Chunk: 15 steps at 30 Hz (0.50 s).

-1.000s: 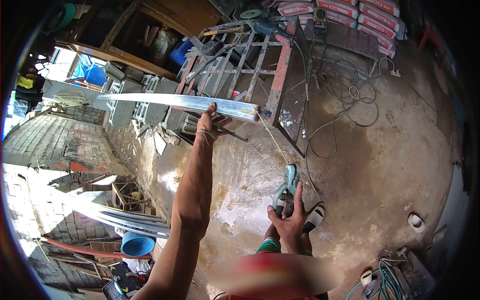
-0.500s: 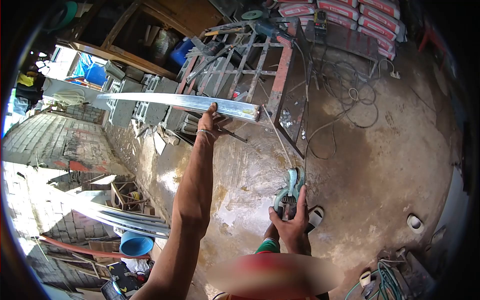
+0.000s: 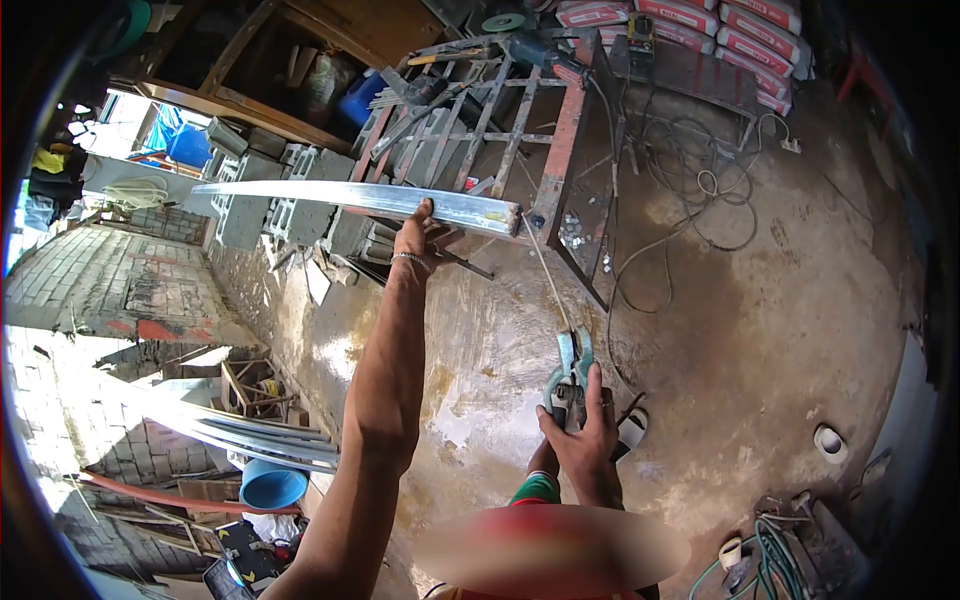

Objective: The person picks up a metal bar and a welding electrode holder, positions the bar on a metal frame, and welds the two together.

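Note:
A long, shiny metal tube lies across the near edge of a rusty red metal frame table. My left hand grips it from the near side, fingers wrapped around it not far from its right end. Lower right, my right hand is closed around a teal welding electrode holder. A thin welding rod sticks out of its jaws and slants up and left, its tip right at the tube's end by the table corner.
A power tool and a grinder-like tool lie on the table. Cables coil over the floor to the right. Red-and-white sacks are stacked behind. Concrete blocks stand left, a blue basin lower left.
My right hand has turned the electrode holder and shifted its jaws slightly left and up, the rod swinging with it. My left hand and the tube have barely moved.

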Each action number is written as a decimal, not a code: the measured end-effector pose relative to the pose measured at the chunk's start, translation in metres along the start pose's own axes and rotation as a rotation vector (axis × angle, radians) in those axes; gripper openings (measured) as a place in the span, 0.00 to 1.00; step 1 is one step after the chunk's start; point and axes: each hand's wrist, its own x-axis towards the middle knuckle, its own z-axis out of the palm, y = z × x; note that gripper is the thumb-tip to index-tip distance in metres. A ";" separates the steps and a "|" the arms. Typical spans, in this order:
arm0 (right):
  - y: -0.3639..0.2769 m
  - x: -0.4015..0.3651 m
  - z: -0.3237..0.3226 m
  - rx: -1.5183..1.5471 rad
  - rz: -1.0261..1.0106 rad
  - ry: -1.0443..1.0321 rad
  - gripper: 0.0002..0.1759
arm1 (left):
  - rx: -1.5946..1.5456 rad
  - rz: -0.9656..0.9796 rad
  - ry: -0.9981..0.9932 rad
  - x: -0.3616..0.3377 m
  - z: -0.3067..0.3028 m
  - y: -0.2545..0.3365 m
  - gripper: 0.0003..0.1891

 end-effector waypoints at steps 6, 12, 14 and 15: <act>-0.004 0.000 0.001 0.023 0.020 -0.004 0.49 | -0.006 -0.008 0.006 -0.001 0.002 0.001 0.40; -0.002 -0.001 0.004 0.026 0.008 -0.001 0.49 | -0.017 -0.013 -0.001 0.000 0.001 0.001 0.39; -0.002 -0.002 0.004 0.028 0.010 -0.001 0.49 | -0.013 -0.014 -0.003 0.000 0.001 0.001 0.39; -0.003 -0.002 0.004 0.036 0.016 -0.001 0.49 | -0.010 -0.014 -0.005 0.000 0.001 0.001 0.38</act>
